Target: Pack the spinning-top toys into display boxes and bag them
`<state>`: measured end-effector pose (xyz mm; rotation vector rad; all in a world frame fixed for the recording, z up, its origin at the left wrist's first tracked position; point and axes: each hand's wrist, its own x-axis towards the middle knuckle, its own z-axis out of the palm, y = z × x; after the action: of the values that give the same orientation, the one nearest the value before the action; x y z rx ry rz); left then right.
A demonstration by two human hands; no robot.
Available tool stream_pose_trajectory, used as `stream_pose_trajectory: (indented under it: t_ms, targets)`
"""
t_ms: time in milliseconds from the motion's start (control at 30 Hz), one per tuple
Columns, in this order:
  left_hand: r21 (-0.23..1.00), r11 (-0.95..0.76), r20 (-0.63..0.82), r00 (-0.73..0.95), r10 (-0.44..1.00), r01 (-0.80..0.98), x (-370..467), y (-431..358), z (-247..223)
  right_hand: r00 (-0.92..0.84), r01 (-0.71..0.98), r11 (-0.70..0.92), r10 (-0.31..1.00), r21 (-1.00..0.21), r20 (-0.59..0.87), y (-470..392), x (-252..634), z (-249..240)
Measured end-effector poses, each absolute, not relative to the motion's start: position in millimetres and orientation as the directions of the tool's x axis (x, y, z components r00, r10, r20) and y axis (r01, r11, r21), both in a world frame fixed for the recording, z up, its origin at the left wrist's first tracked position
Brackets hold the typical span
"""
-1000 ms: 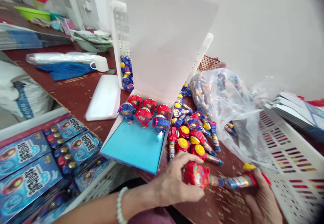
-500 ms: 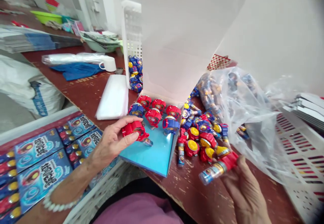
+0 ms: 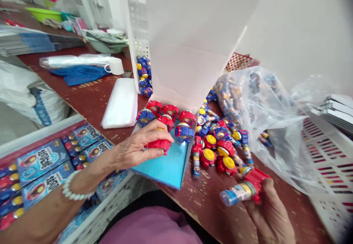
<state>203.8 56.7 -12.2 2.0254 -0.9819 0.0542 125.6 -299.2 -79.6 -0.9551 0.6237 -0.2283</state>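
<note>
My left hand (image 3: 140,143) is closed on a red toy launcher (image 3: 158,144), holding it over the blue inside of an open box (image 3: 165,168). Several red and blue launchers stand in the box's far part, among them a blue launcher (image 3: 184,132) at its right side. In my right hand (image 3: 268,211) is another red toy launcher (image 3: 256,181) with a clear candy-filled tube (image 3: 235,194) pointing left. It is held above the table's front right. Between the box and my right hand lies a pile of red and blue launchers (image 3: 217,141) with yellow discs.
The box's white lid (image 3: 190,53) stands upright behind it. A clear plastic bag (image 3: 261,108) of launchers and a white basket (image 3: 328,152) are on the right. Printed boxes (image 3: 44,159) fill a crate at lower left. White plastic sleeves (image 3: 121,102) and a mug (image 3: 115,66) lie left.
My left hand has moved right with the red launcher, further over the box, and turned it. My right hand has shifted slightly right and down with its launcher.
</note>
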Motion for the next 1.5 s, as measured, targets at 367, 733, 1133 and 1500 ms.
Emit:
stream_pose_trajectory:
  t_ms: [367,733,1133,1500]
  targets:
    - [0.656,-0.307,0.463,0.689,-0.558,-0.690,219,72,-21,0.731,-0.071,0.617,-0.502,-0.784,-0.462,-288,129,-70]
    - [0.647,-0.229,0.510,0.636,-0.579,-0.727,218,70,-26,0.781,-0.101,0.545,-0.475,-0.832,-0.406,-277,134,-73]
    - [0.605,-0.228,0.517,0.594,-0.616,-0.763,221,67,-23,0.848,-0.046,0.493,-0.441,-0.869,-0.295,-264,131,-61]
    - [0.622,-0.313,0.336,0.606,-0.721,-0.718,221,65,-28,0.874,-0.052,0.427,-0.419,-0.903,-0.248,-269,125,-63]
